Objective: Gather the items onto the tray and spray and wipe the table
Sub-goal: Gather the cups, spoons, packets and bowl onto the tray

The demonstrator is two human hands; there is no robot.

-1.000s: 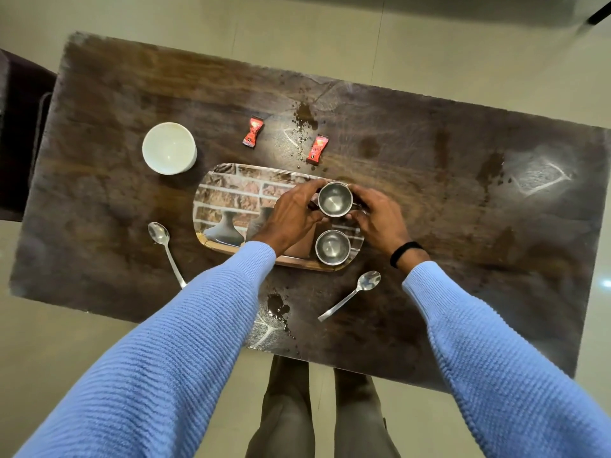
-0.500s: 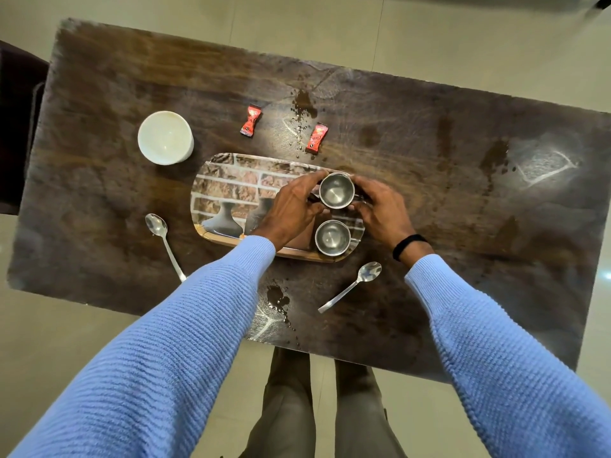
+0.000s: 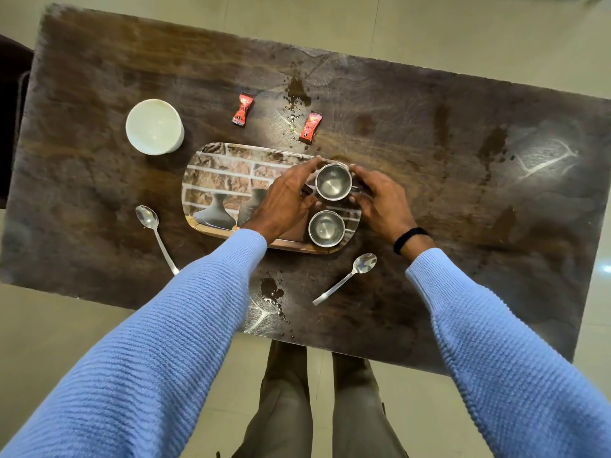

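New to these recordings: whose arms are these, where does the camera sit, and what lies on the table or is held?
No machine here: a person in blue sleeves, filmed by a camera worn on the head, looking down. The left hand and right hand both hold a steel cup over the right end of the patterned tray; a second cup stands on it nearer the person. On the wooden table off the tray: a white bowl, two spoons, two red sachets, and brown spills.

Nothing reads clearly (script on the red sachets (image 3: 310, 127) is too small).
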